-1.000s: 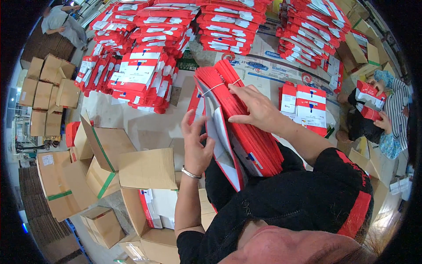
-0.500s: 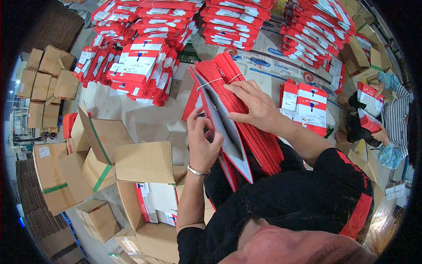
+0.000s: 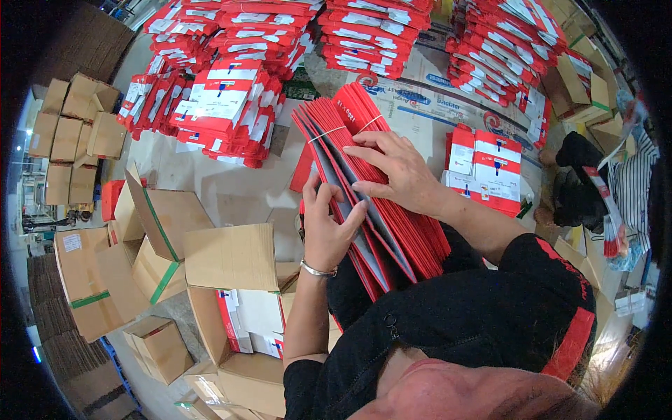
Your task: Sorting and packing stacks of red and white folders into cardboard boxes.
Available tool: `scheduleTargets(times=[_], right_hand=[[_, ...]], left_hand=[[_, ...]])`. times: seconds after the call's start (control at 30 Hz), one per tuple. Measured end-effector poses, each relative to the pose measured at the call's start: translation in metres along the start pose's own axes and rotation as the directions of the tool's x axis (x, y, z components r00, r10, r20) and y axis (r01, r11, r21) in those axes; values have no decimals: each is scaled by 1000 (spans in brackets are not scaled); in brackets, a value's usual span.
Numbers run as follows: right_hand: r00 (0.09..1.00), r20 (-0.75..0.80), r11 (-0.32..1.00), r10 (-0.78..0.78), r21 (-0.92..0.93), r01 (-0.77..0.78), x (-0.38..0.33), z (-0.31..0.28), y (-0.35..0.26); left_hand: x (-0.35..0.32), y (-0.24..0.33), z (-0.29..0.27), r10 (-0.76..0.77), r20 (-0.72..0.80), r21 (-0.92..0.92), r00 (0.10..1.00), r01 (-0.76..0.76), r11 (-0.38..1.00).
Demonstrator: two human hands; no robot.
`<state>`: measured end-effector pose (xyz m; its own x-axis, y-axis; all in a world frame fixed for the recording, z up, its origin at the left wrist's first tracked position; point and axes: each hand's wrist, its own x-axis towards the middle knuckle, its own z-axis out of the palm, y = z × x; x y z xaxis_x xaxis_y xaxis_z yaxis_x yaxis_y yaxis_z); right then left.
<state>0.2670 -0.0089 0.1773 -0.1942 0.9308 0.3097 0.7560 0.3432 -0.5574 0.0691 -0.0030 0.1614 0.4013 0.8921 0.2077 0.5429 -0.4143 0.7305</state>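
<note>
A thick bundle of flat, folded red cartons [image 3: 395,210] stands on edge in front of my body, with pale bands around its upper part. My left hand [image 3: 330,222] is closed on the bundle's left side, fingers curled at the outermost cartons and thumb toward the gap between them. Across the top edges lies my right hand [image 3: 402,171], its fingers bent around the bundle and its thumb by the same gap. Grey inner faces of several cartons show where they part. The bundle's lower end is partly hidden by my dark clothing.
Banded stacks of red-and-white cartons [image 3: 220,98] fill the far side. More lie at right [image 3: 490,168]. An open cardboard box [image 3: 210,325] holding flat cartons stands at my left, near other boxes [image 3: 168,217]. At far right, another person in a striped top [image 3: 633,189] handles red cartons.
More cartons have fanned apart on the bundle's left side, and the wide gap has narrowed. My left hand has shifted slightly right, my right slightly left. The other person's cartons have moved.
</note>
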Motion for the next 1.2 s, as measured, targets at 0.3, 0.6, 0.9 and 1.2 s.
scheduleTargets(times=[0.3,0.6,0.9,1.2], right_hand=[[997,-42,997,-72,-17,71,-2,7,-4],[988,137,998,65,1,-66,-2,-3,-7],[992,91,986,89,130,-100,0,-7,-5],[983,113,983,144,97,-155,-3,-11,-4]], left_hand=[[-3,3,6,20,-28,-43,999,-21,999],[-6,3,2,-96,2,-117,995,95,989],[-4,2,0,-101,46,-213,994,109,971],[-12,-2,-3,-286,62,-371,956,288,883]])
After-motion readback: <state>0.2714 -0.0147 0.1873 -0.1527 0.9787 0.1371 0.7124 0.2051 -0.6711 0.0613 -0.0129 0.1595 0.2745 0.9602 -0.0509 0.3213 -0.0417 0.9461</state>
